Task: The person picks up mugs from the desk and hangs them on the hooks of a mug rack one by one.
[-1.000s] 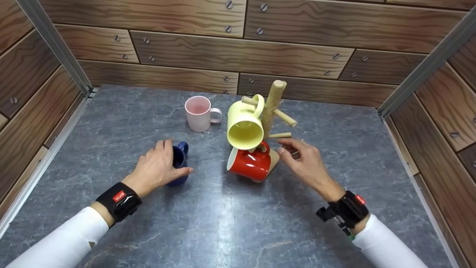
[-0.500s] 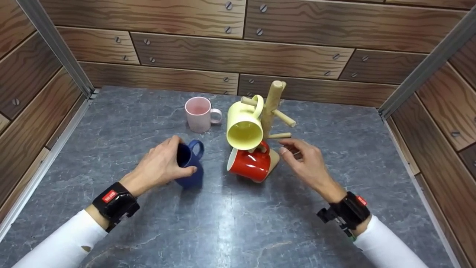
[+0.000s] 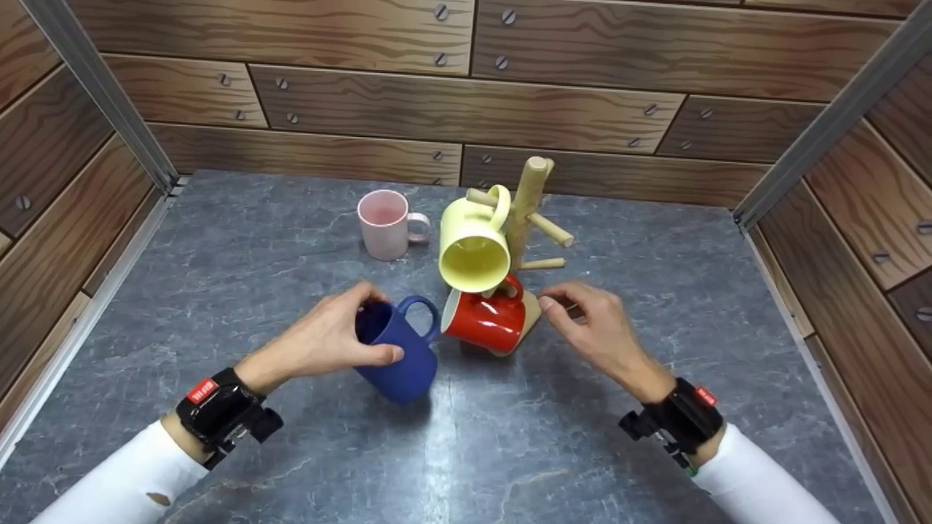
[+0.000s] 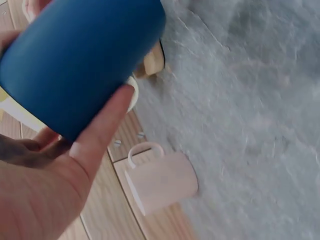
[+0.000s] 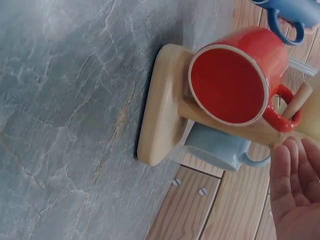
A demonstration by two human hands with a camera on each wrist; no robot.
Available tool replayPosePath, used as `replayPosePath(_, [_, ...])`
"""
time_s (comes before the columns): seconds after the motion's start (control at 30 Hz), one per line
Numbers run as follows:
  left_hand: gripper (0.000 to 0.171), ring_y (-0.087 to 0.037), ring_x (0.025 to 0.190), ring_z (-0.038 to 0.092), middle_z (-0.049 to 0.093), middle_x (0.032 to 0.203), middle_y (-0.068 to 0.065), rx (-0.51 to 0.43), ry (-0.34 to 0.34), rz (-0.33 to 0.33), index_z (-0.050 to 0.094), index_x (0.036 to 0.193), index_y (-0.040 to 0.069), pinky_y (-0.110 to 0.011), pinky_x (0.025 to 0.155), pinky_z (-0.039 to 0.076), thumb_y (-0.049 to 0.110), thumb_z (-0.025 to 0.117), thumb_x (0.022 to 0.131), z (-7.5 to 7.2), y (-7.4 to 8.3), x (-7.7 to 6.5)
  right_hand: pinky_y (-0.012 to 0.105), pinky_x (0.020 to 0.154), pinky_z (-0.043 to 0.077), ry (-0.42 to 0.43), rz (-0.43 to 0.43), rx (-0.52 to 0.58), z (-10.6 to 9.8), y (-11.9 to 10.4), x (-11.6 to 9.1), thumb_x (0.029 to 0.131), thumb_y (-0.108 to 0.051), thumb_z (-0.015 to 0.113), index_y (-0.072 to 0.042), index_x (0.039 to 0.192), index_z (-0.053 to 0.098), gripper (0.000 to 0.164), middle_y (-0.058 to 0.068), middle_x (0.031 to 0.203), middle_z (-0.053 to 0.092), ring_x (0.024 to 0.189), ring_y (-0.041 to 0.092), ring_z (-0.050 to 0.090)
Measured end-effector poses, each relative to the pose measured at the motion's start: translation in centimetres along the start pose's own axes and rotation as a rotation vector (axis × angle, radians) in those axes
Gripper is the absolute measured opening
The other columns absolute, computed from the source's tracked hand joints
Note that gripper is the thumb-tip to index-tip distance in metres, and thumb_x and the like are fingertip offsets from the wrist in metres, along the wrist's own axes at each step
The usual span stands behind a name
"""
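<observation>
My left hand (image 3: 331, 335) grips a dark blue mug (image 3: 408, 364), thumb on its outer wall and fingers at its rim. The mug tilts, with its handle pointing right, and seems raised off the table. A red mug (image 3: 484, 320) lies sideways low on a wooden mug stand (image 3: 531, 189), its handle over a peg. Above it a yellow mug (image 3: 453, 247) hangs by its handle. My right hand (image 3: 593, 324), fingers loosely bent, is beside the stand's base; whether it touches the stand I cannot tell. Nothing shows in its grasp.
A pink mug (image 3: 386, 231) stands upright behind my left hand. In the right wrist view, a pale blue mug (image 5: 215, 145) shows behind the stand's post. Bare pegs (image 3: 550, 229) stick out to the right. Wood-patterned walls (image 3: 328, 102) bound the grey table (image 3: 641, 240).
The blue mug has moved right and toward me in my left hand, and it has tilted. My right hand has shifted only slightly. The pink, yellow and red mugs stay put.
</observation>
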State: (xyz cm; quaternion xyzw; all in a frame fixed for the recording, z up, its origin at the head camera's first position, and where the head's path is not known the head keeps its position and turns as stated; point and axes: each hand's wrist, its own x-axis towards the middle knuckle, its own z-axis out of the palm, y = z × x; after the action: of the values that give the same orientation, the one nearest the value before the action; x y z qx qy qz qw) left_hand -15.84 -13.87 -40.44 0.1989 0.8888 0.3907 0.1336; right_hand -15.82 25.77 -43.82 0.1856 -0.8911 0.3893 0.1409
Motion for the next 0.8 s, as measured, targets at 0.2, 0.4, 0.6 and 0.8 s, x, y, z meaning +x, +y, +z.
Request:
replayPosePath(0.2, [0.077, -0.032, 0.124, 0.076, 0.079, 0.137, -0.020, -0.105, -0.040, 0.054, 0.065, 0.147, 0.003, -0.051, 0.109, 0.066, 0.045, 0.091, 0.087, 1.0, 0.4, -0.2, 0.026, 0.077, 0.067, -0.025, -0.066, 0.000, 0.6, -0.1, 0.0, 0.108, -0.005, 0.078, -0.002, 0.101, 0.086, 0.011, 0.008, 0.092, 0.084, 0.080, 0.018, 0.078])
replayPosePath(0.4, [0.079, -0.038, 0.137, 0.073, 0.075, 0.147, -0.019, -0.190, -0.045, 0.086, 0.064, 0.151, 0.006, -0.059, 0.115, 0.065, 0.046, 0.091, 0.088, 2.6, 1.0, 0.2, 0.022, 0.082, 0.067, -0.095, -0.112, 0.076, 1.3, -0.7, -0.3, 0.109, -0.002, 0.077, 0.001, 0.112, 0.088, 0.011, 0.012, 0.101, 0.085, 0.087, 0.011, 0.078])
replayPosePath(0.6, [0.077, -0.037, 0.137, 0.072, 0.075, 0.147, -0.018, -0.215, -0.052, 0.122, 0.063, 0.150, 0.007, -0.060, 0.115, 0.065, 0.045, 0.092, 0.089, 4.1, 1.7, 0.9, 0.020, 0.084, 0.065, -0.173, -0.088, 0.135, 1.4, -1.5, -0.5, 0.112, -0.005, 0.075, 0.000, 0.121, 0.088, 0.017, 0.014, 0.110, 0.087, 0.092, 0.001, 0.073])
replayPosePath(0.8, [0.074, -0.031, 0.132, 0.073, 0.076, 0.145, -0.016, -0.239, -0.067, 0.158, 0.064, 0.150, 0.009, -0.055, 0.113, 0.065, 0.044, 0.093, 0.091, 5.2, 2.3, 1.5, 0.021, 0.085, 0.065, -0.227, -0.078, 0.159, 1.3, -1.5, -0.9, 0.113, -0.005, 0.075, -0.001, 0.124, 0.088, 0.018, 0.015, 0.112, 0.087, 0.093, 0.000, 0.073])
